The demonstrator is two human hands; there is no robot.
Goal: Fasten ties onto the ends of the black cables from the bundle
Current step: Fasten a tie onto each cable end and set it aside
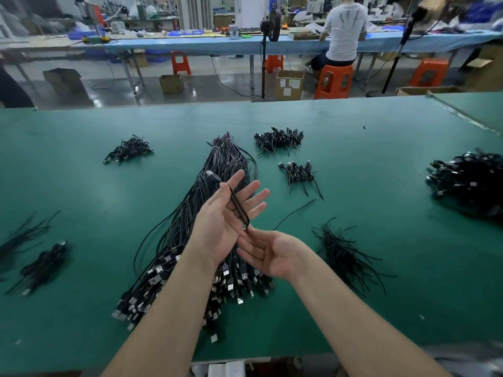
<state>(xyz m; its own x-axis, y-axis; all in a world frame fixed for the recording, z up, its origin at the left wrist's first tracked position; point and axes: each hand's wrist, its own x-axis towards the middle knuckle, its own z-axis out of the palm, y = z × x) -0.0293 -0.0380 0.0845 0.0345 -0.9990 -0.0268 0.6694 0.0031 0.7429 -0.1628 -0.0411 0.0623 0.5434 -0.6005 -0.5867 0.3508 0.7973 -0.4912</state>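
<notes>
A big bundle of black USB cables (174,257) lies down the middle of the green table (381,159), plugs toward me. My left hand (226,216) is raised over it, palm up with fingers straight. A folded black cable (238,208) lies across the palm, pinned between thumb and forefinger near its silver plug (211,175). My right hand (272,253) is just below, palm up and fingers relaxed, its upper fingertip touching the fold's lower end. A loose heap of thin black ties (343,251) sits to the right.
Small tied cable bunches lie at the back (277,140), centre right (299,172), back left (128,149) and near left (43,265). A large dark cable pile (468,183) is at far right. One stray black strand (295,213) lies by my right hand. A person (344,31) sits at a far bench.
</notes>
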